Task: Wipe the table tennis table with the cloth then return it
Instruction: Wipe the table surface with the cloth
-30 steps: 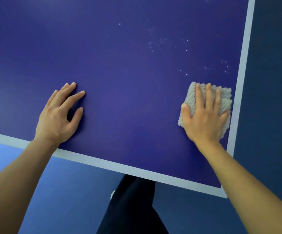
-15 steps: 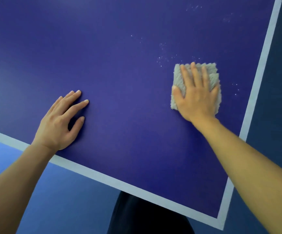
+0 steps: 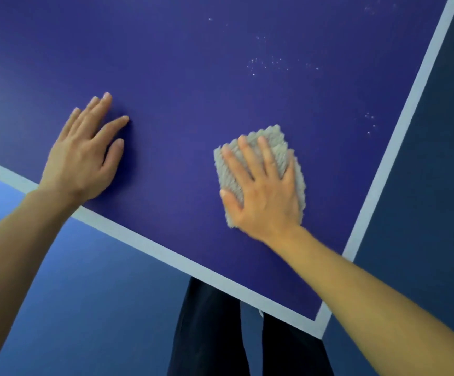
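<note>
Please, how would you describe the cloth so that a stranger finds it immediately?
Start at the dark blue table, near its corner with the white border. The cloth lies flat there under the right hand, whose straight fingers press it. It is the only grey, fluffy thing on the table; the left hand rests on bare surface.

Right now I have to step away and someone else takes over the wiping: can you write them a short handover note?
Left hand: open, flat on the dark blue table tennis table.
Right hand: open, straight fingers pressing the grey fluffy cloth onto the table, near its right corner.
Done: wiping is under way.
Left: white specks lie beyond the cloth, and more sit by the right edge line. Wipe them, then return the cloth.
</note>
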